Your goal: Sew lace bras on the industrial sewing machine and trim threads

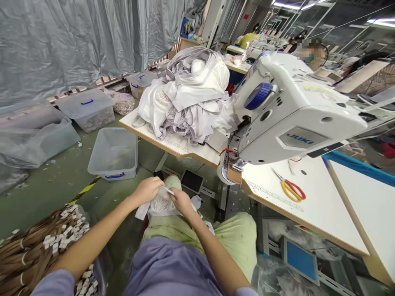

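Note:
Both my hands meet over my left knee, below the table edge. My left hand (148, 190) is closed on a small white fabric piece (160, 204) that rests on my lap. My right hand (181, 200) pinches the same piece from the right, with a thin white strip sticking out between the fingers. A white Juki sewing machine (290, 115) stands on the table (311, 205) to the upper right, apart from my hands. A big heap of white and grey garments (191, 94) lies on the table's left end.
Red-and-yellow scissors (291, 188) lie on the table right of the needle. A clear plastic bin (114, 153) sits on the floor ahead, with lidded bins (88, 107) behind it. Brown straps with white tags (43, 246) are piled at my left. A person sits at the far right.

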Action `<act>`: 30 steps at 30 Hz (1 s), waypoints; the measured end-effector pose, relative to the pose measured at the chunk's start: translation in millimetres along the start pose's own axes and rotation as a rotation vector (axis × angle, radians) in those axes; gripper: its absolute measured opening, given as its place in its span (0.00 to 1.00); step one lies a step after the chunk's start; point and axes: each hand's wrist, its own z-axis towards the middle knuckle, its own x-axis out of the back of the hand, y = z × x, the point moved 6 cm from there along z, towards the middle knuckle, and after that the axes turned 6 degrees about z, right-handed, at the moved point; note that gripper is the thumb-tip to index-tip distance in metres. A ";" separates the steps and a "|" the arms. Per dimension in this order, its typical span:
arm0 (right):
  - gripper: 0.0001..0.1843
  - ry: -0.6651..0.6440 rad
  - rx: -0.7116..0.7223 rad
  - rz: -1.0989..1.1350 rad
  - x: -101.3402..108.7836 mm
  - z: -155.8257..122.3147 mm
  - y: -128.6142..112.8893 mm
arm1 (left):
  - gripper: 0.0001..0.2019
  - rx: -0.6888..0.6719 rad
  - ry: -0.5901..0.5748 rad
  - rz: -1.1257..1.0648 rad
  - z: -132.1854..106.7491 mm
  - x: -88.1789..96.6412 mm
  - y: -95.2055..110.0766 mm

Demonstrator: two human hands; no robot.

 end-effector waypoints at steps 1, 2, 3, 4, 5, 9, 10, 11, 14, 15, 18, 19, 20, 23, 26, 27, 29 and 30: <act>0.15 0.018 -0.016 0.017 17.3 -4.1 2.2 | 0.14 -0.002 -0.013 -0.017 7.2 11.4 7.5; 0.15 0.039 -0.028 0.037 36.7 -11.2 5.0 | 0.13 0.005 -0.027 -0.041 14.0 22.6 12.6; 0.16 0.059 -0.040 0.060 56.9 -20.5 8.3 | 0.11 0.020 -0.042 -0.072 20.3 33.0 15.8; 0.16 0.071 -0.054 0.085 76.6 -31.4 11.9 | 0.09 0.039 -0.061 -0.110 25.9 41.8 17.8; 0.16 0.075 -0.073 0.110 94.8 -43.1 16.1 | 0.07 0.058 -0.083 -0.158 30.7 48.3 19.4; 0.21 0.010 -0.185 0.243 140.7 -87.7 39.6 | 0.08 0.160 -0.185 -0.434 40.4 41.2 31.6; 0.22 -0.025 -0.234 0.308 144.7 -96.9 48.3 | 0.11 0.195 -0.202 -0.514 40.7 31.3 36.8; 0.23 -0.057 -0.286 0.382 146.7 -105.1 57.9 | 0.13 0.232 -0.212 -0.591 40.5 19.5 43.0; 0.25 -0.056 -0.366 0.470 150.5 -121.8 87.9 | 0.17 0.335 -0.225 -0.793 38.2 -20.4 66.1; 0.25 -0.015 -0.357 0.425 153.0 -125.0 97.4 | 0.17 0.363 -0.230 -0.851 37.5 -32.4 75.0; 0.22 0.100 -0.331 0.283 155.6 -133.9 121.7 | 0.14 0.427 -0.243 -0.991 36.7 -58.4 101.7; 0.20 0.113 -0.334 0.275 153.4 -137.0 127.1 | 0.13 0.444 -0.242 -1.027 36.8 -64.0 109.7; 0.20 0.110 -0.333 0.289 149.7 -139.8 129.8 | 0.13 0.461 -0.240 -1.058 37.1 -68.9 117.0; 0.26 0.090 -0.251 0.375 139.5 -143.0 117.2 | 0.10 0.532 -0.244 -1.120 36.8 -84.4 133.3; 0.46 0.118 -0.076 0.503 139.2 -135.0 82.2 | 0.07 0.623 -0.255 -1.142 35.3 -103.4 141.2; 0.49 0.115 -0.032 0.557 139.7 -130.1 70.6 | 0.06 0.648 -0.253 -1.146 35.4 -109.3 142.3; 0.43 0.082 -0.002 0.668 139.0 -119.3 53.3 | 0.05 0.681 -0.246 -1.150 37.2 -119.3 143.4; 0.36 0.075 -0.018 0.708 138.5 -114.5 48.7 | 0.05 0.690 -0.245 -1.149 38.5 -123.2 143.9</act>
